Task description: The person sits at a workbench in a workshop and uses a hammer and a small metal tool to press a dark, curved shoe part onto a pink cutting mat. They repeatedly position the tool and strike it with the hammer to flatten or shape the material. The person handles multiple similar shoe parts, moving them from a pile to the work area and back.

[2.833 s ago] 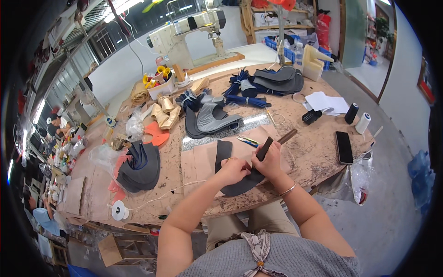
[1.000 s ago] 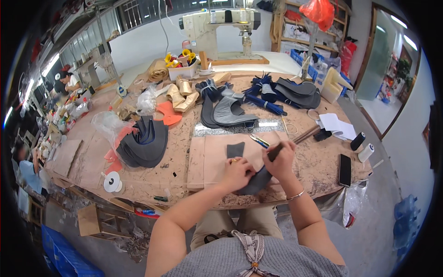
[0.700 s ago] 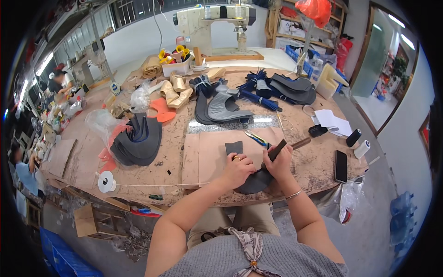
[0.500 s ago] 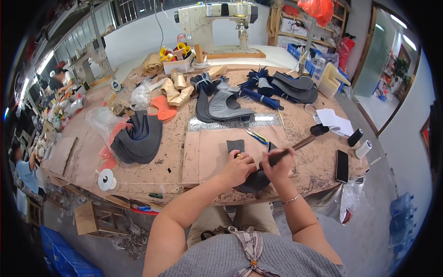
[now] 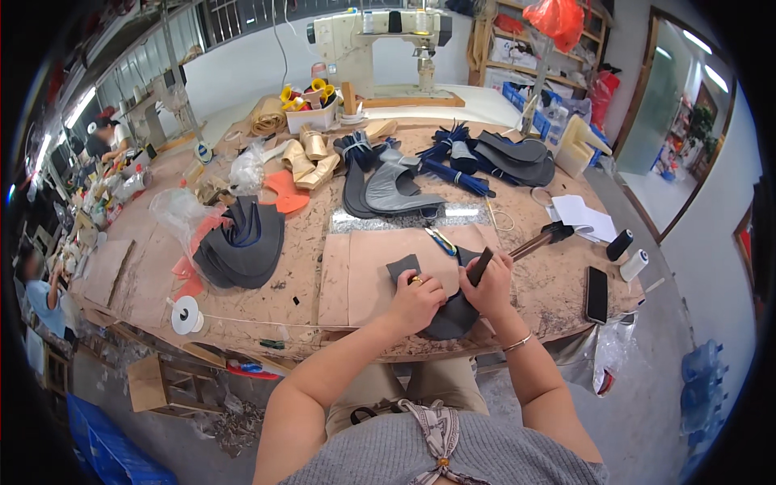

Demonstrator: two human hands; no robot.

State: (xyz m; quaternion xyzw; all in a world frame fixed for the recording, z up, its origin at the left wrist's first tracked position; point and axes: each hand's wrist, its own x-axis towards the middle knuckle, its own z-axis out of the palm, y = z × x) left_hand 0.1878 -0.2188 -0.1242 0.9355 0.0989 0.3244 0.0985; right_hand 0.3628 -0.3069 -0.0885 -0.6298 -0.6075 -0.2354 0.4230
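A dark grey curved sheet piece (image 5: 454, 321) lies at the table's near edge, partly under both hands. My left hand (image 5: 418, 301) is closed over its left part with bent fingers. One squared end of the piece pokes out past the fingers. In my right hand (image 5: 491, 288) is a slim dark bar-shaped tool (image 5: 482, 265), gripped steeply with its upper end showing. Its lower end, at the piece, is hidden. Just beyond the hands rests a small blue-and-yellow hand tool (image 5: 440, 240). A wooden-handled tool with a black head (image 5: 556, 233) lies right of my right hand.
Stacked grey curved pieces (image 5: 242, 246) lie left; more grey pieces (image 5: 396, 187) and dark blue bundles (image 5: 457, 174) lie farther back. A phone (image 5: 596, 293) and thread spools (image 5: 634, 265) stand right, a white reel (image 5: 187, 315) left. Behind is a sewing machine (image 5: 372, 48).
The dark tool in my right hand has swung from slanting rightward to nearly upright. The grey piece has turned, its squared end shifting left. The small blue-and-yellow tool has moved slightly left.
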